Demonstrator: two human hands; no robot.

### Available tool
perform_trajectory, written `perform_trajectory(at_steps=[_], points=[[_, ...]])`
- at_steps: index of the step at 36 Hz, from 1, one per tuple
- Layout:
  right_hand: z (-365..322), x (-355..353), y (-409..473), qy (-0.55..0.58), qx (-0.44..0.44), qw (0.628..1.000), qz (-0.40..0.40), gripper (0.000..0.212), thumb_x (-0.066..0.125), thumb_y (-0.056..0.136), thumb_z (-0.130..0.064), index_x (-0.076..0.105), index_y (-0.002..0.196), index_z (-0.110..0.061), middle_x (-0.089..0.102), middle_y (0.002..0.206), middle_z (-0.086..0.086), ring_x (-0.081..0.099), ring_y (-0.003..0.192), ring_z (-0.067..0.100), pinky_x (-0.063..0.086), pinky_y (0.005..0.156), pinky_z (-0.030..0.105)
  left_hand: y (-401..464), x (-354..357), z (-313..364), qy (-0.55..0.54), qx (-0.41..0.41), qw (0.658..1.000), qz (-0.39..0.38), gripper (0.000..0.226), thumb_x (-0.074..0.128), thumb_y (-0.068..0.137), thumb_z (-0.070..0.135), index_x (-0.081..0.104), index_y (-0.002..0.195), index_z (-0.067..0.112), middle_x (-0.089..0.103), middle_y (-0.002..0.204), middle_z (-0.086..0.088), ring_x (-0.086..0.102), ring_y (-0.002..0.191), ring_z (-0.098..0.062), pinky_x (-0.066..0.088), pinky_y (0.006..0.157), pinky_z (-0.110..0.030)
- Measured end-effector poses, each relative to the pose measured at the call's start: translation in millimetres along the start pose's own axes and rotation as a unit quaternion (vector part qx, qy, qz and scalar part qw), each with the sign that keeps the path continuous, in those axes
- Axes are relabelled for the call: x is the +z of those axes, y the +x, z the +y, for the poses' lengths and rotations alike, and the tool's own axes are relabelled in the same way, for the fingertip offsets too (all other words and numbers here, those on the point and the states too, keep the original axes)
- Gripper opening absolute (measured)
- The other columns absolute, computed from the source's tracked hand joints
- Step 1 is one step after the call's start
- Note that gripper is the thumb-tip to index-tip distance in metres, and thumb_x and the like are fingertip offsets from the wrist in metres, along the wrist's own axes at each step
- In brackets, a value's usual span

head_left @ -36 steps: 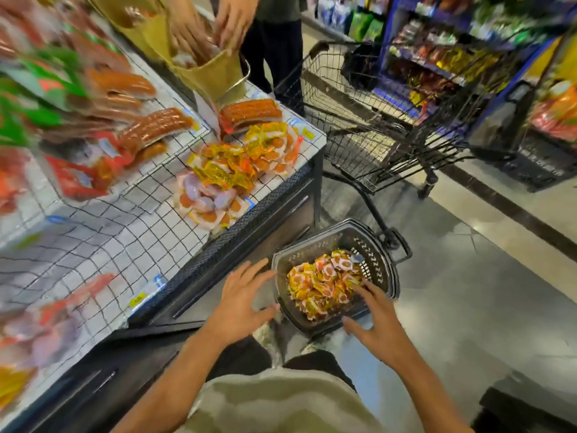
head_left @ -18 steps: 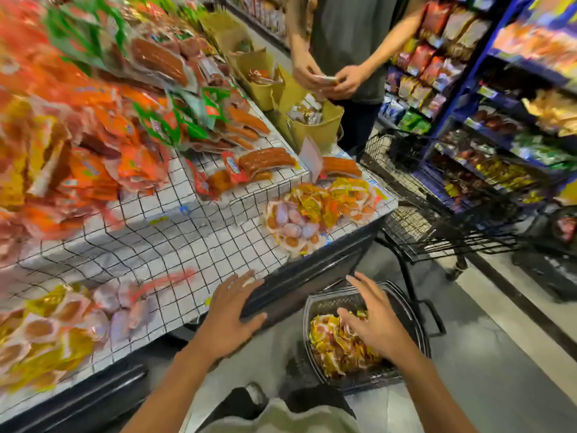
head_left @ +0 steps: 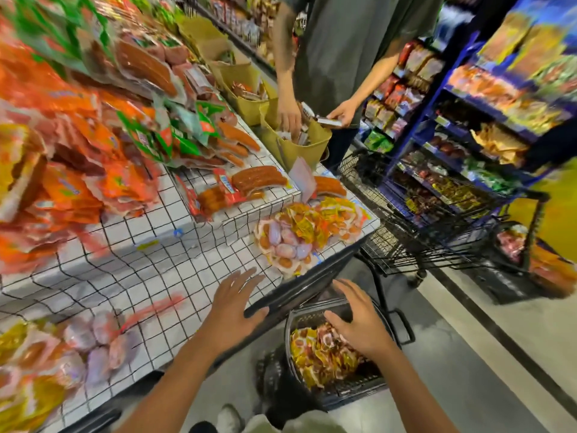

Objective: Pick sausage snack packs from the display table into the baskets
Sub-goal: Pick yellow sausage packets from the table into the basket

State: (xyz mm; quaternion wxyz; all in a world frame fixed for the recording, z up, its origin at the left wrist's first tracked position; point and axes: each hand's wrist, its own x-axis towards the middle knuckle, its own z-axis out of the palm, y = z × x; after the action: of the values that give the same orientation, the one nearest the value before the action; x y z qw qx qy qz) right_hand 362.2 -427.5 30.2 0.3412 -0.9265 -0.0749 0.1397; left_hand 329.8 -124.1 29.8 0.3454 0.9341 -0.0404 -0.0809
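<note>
A dark plastic basket (head_left: 359, 390) stands on the floor beside the display table (head_left: 131, 273), filled with yellow and red snack packs (head_left: 321, 354). My right hand (head_left: 359, 320) hovers over the basket's far rim, fingers spread, holding nothing. My left hand (head_left: 232, 304) reaches over the table's front edge, fingers straight and empty. A pile of small yellow, orange and pink sausage snack packs (head_left: 306, 232) lies at the table's corner beyond my left hand. More such packs (head_left: 40, 364) lie at the near left.
Larger sausage packs (head_left: 249, 182) cover the table's raised tier. Another person (head_left: 343, 57) stands at the far end, hands at yellow bags (head_left: 296, 145). A black wire cart (head_left: 437, 220) stands right of the table. Blue shelves (head_left: 487, 120) line the aisle.
The view has tilted up from the basket toward the table. Both my hands have risen from the basket, the left now over the table's edge, the right above the basket's rim.
</note>
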Motion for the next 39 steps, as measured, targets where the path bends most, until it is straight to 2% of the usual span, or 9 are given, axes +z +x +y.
perform_trajectory(at_steps=[6,12,17,20,23,29,31,35,39], points=[[22.2,-14.2,37.5,-0.008,0.023,1.000,-0.002,0.069,0.066,0.095,-0.043,0.034,0.155,-0.029,0.025,0.164,-0.005,0.015,0.154,0.015,0.024,0.124,0.044,55.4,8.5,9.4,0.030,0.011,0.999,-0.014,0.067,0.053,0.102,0.045,0.023,0.160,0.029,0.011,0.169,0.005,0.004,0.156,-0.020,0.007,0.128,-0.039],[48.1,-35.3,95.1,-0.008,0.012,1.000,-0.001,0.071,0.066,0.096,-0.043,0.033,0.157,-0.025,0.025,0.165,-0.003,0.014,0.154,0.016,0.022,0.125,0.040,126.8,16.7,25.8,0.065,0.016,0.998,0.004,0.068,0.056,0.101,0.044,0.030,0.158,0.017,0.025,0.166,-0.005,0.019,0.153,-0.029,0.015,0.125,-0.042],[70.1,-53.0,149.3,0.012,-0.022,1.000,0.017,0.068,0.069,0.096,-0.035,0.034,0.153,-0.029,0.027,0.161,-0.005,0.015,0.154,0.019,0.022,0.123,0.043,185.0,28.7,37.1,0.066,-0.059,0.995,-0.038,0.082,0.048,0.100,0.056,0.013,0.162,0.017,0.011,0.170,-0.008,0.005,0.156,-0.029,0.012,0.126,-0.045],[82.3,-59.1,180.4,0.000,0.004,1.000,0.023,0.068,0.066,0.096,-0.038,0.036,0.155,-0.021,0.020,0.167,0.000,0.013,0.155,0.022,0.024,0.124,0.047,212.7,38.5,44.0,0.070,-0.123,0.988,-0.053,0.093,0.043,0.098,0.065,0.003,0.162,0.010,-0.001,0.171,-0.010,-0.004,0.157,-0.027,0.003,0.127,-0.042],[93.0,-61.8,206.7,-0.006,0.014,0.999,0.032,0.069,0.063,0.097,-0.041,0.032,0.157,-0.028,0.012,0.169,-0.002,0.007,0.156,0.022,0.023,0.124,0.049,233.0,47.5,48.0,0.065,-0.182,0.979,-0.059,0.101,0.036,0.095,0.073,-0.003,0.162,0.007,-0.009,0.170,-0.010,-0.010,0.157,-0.027,-0.003,0.126,-0.040],[100.7,-59.4,252.2,-0.088,-0.056,0.990,0.094,0.072,0.068,0.095,-0.027,0.030,0.155,-0.022,0.015,0.166,0.023,0.008,0.155,0.042,0.010,0.126,0.055,256.4,62.0,55.7,0.000,-0.267,0.964,-0.001,0.113,0.045,0.089,0.078,-0.010,0.161,0.009,-0.014,0.170,-0.008,-0.013,0.157,-0.025,-0.003,0.127,-0.043],[103.8,-52.7,261.9,-0.100,-0.052,0.989,0.094,0.070,0.067,0.095,-0.026,0.028,0.153,-0.027,0.015,0.165,0.023,0.006,0.155,0.043,0.010,0.126,0.056,263.1,66.8,56.9,-0.019,-0.290,0.957,0.014,0.119,0.048,0.086,0.079,-0.011,0.160,0.008,-0.016,0.169,-0.009,-0.015,0.156,-0.024,0.000,0.127,-0.046],[116.6,-35.5,271.6,-0.099,-0.025,0.993,0.053,0.062,0.063,0.098,-0.027,0.040,0.154,-0.016,0.008,0.168,0.020,-0.004,0.155,0.042,0.007,0.125,0.057,275.7,76.3,54.7,-0.059,-0.334,0.940,0.032,0.127,0.058,0.081,0.078,-0.010,0.160,0.004,-0.017,0.169,-0.010,-0.016,0.156,-0.026,0.004,0.127,-0.049],[123.2,-28.4,269.3,-0.096,-0.026,0.994,0.047,0.067,0.056,0.098,-0.043,0.039,0.155,-0.013,0.008,0.167,0.022,-0.003,0.154,0.045,0.004,0.126,0.056,279.3,85.3,48.9,-0.056,-0.323,0.942,0.076,0.114,0.066,0.084,0.068,0.009,0.161,0.006,-0.002,0.171,-0.008,-0.008,0.157,-0.027,0.013,0.125,-0.048]])
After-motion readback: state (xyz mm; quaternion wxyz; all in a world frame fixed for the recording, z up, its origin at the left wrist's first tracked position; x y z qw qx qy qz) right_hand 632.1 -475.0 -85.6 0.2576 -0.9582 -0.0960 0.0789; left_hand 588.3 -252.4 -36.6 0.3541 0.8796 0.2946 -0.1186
